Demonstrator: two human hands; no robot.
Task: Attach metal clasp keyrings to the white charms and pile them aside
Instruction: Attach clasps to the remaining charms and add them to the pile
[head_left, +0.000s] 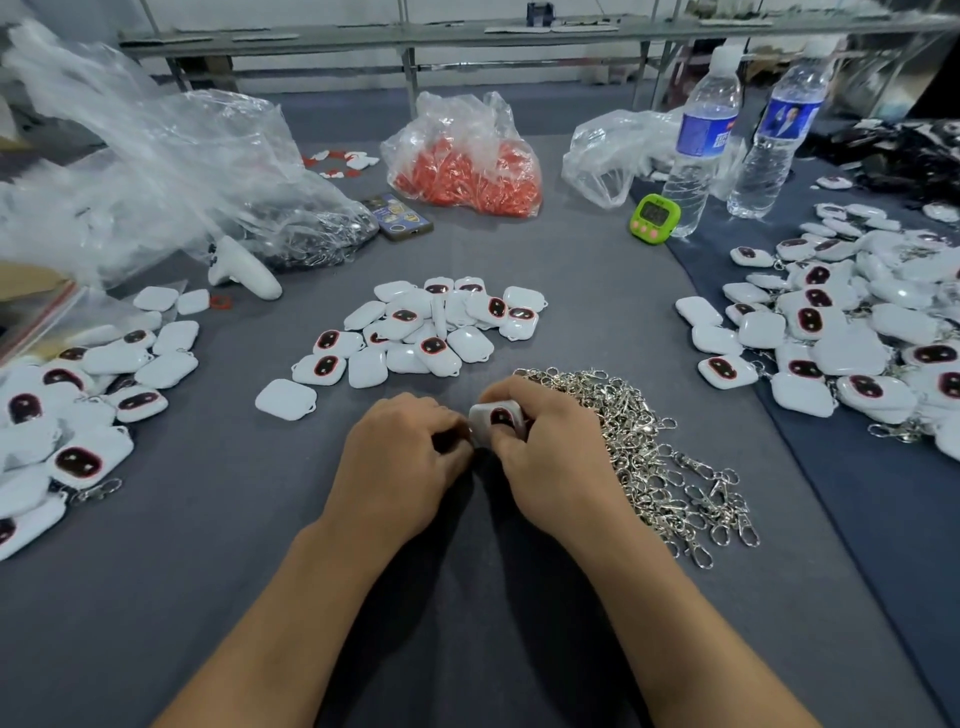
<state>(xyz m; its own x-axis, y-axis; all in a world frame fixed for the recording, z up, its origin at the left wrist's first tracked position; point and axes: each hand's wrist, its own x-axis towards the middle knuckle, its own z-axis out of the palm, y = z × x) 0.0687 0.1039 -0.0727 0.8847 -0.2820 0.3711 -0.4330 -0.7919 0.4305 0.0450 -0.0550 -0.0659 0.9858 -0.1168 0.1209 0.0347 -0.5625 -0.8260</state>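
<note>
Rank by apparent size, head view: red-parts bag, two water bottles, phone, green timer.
1. red-parts bag
2. water bottles, alike, not ranked apart
3. phone
4. green timer, close to the phone

Left hand (402, 447) hides whatever it holds; right hand (550, 457) half-covers charm (500, 415).

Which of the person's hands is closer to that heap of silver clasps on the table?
The right. The right hand, holding a white charm, sits at the left edge of the heap of clasps. The left hand is farther left, beyond the right hand, apart from the heap.
</note>
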